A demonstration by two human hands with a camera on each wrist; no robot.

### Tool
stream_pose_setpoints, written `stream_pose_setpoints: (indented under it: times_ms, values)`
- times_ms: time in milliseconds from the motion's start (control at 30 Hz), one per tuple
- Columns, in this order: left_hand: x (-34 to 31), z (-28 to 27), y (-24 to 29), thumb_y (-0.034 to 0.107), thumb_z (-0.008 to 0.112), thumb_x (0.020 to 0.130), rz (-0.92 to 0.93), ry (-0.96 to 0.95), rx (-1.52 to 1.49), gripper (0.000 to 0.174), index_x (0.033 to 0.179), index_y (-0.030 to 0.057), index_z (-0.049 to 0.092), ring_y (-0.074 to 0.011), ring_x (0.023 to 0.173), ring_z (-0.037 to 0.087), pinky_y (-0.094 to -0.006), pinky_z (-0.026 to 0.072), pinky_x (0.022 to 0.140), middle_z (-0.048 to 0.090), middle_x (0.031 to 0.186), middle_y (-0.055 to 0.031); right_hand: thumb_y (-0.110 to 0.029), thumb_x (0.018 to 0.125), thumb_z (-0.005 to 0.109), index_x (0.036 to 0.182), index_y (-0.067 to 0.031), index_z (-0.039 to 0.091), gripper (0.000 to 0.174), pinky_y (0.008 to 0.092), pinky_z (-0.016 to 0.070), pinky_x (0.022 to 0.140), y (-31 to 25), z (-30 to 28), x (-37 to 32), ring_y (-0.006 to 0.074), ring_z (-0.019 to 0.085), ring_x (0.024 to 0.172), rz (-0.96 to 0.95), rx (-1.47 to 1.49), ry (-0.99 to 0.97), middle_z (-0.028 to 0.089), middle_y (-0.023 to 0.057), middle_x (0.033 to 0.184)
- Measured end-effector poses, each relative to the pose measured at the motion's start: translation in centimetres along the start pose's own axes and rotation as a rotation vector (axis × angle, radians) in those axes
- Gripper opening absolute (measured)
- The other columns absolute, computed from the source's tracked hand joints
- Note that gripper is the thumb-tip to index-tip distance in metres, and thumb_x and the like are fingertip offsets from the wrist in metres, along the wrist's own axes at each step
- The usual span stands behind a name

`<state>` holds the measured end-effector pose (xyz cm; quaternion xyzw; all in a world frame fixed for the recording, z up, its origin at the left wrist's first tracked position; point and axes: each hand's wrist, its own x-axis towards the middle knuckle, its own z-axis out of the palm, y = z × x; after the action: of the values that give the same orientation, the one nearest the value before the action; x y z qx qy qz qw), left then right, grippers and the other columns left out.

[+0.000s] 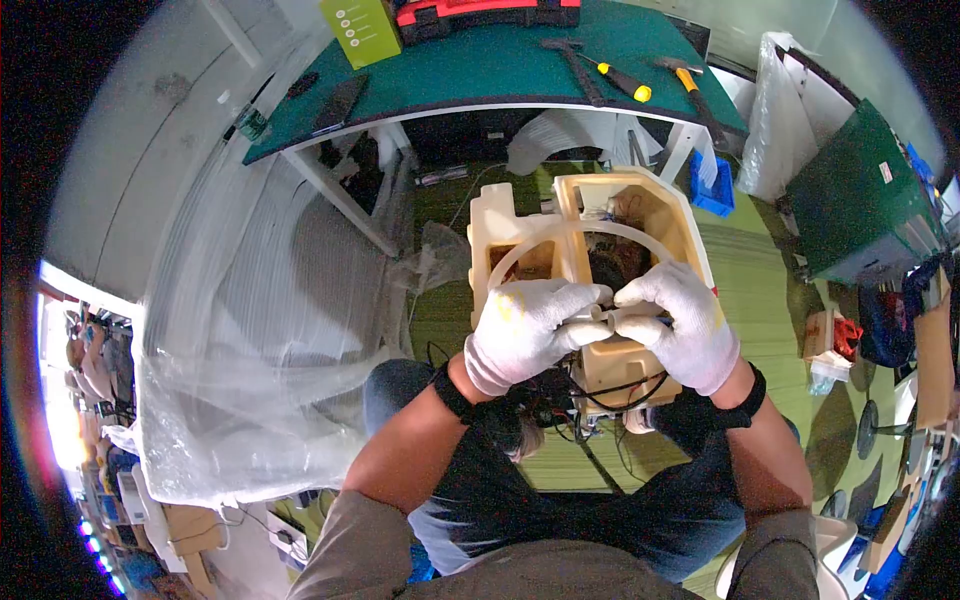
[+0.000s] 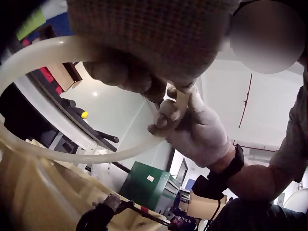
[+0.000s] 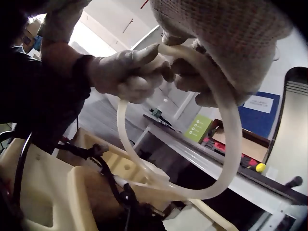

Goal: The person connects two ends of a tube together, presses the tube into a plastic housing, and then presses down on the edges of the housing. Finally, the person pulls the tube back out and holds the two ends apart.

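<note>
A translucent white hose (image 1: 600,226) is bent into a loop, its two ends brought close together between the hands. My left hand (image 1: 525,330), in a white knitted glove, grips one end with thumb and fingers. The other end is pinched by my right hand (image 1: 690,325), gloved alike, fingertips facing the left ones. In the left wrist view, the hose (image 2: 86,158) curves away beyond the right hand (image 2: 202,130). Beneath the hands stands a cream plastic housing (image 1: 490,215) with open compartments, dark parts and wires inside. The right wrist view shows the loop (image 3: 233,139) hanging over it.
Black cables (image 1: 620,388) trail from the housing's near side. Beyond it is a green-topped bench (image 1: 460,75) with hammers, a yellow-black screwdriver (image 1: 625,82) and a red case (image 1: 490,14). Plastic-wrapped goods (image 1: 270,300) stand left; a blue crate (image 1: 712,185) and green cabinet (image 1: 865,200) stand right.
</note>
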<state>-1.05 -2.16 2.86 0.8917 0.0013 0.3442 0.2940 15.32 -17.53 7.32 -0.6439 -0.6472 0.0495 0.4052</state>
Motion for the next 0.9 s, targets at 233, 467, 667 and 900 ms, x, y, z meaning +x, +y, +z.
stream_pose_setpoints:
  times_ms: [233, 467, 667, 900]
  values:
    - [-0.1, 0.1, 0.0, 0.030, 0.083, 0.076, 0.005, 0.013, -0.045, 0.040, 0.106, 0.0075, 0.069, -0.0293, 0.071, 0.069, -0.0382, 0.0537, 0.063, 0.069, 0.080, -0.0090, -0.015, 0.077, 0.081, 0.088, -0.0062, 0.067, 0.020, 0.0406, 0.0513, 0.068, 0.6, 0.9, -0.3, 0.0310, 0.065, 0.074, 0.013, 0.007, 0.056, 0.066, 0.0103, 0.081]
    - [0.0, 0.5, -0.2, 0.032, 0.082, 0.076, 0.037, -0.089, 0.023, 0.036, 0.099, 0.0088, 0.068, -0.0304, 0.070, 0.068, -0.0389, 0.0533, 0.062, 0.067, 0.077, -0.0080, -0.014, 0.077, 0.081, 0.091, -0.0058, 0.070, 0.020, 0.0395, 0.0516, 0.065, -0.4, 0.7, -0.3, 0.0300, 0.066, 0.071, 0.009, 0.078, 0.039, 0.066, 0.0106, 0.078]
    - [-0.4, 0.5, -0.7, 0.029, 0.082, 0.076, 0.019, -0.100, 0.050, 0.034, 0.101, 0.0097, 0.068, -0.0321, 0.071, 0.068, -0.0406, 0.0531, 0.063, 0.067, 0.077, -0.0091, -0.012, 0.077, 0.080, 0.096, -0.0073, 0.071, 0.021, 0.0384, 0.0531, 0.067, 0.0, 0.8, -0.3, 0.0297, 0.067, 0.074, -0.066, 0.048, 0.022, 0.067, 0.0098, 0.080]
    - [-0.5, 0.3, -0.8, 0.021, 0.077, 0.078, 0.005, -0.104, 0.047, 0.026, 0.100, 0.0103, 0.068, -0.0333, 0.073, 0.067, -0.0419, 0.0523, 0.064, 0.066, 0.079, -0.0100, -0.011, 0.076, 0.081, 0.097, -0.0076, 0.071, 0.023, 0.0395, 0.0543, 0.069, -0.5, 0.6, -0.2, 0.0298, 0.067, 0.078, -0.047, 0.063, -0.014, 0.067, 0.0100, 0.085]
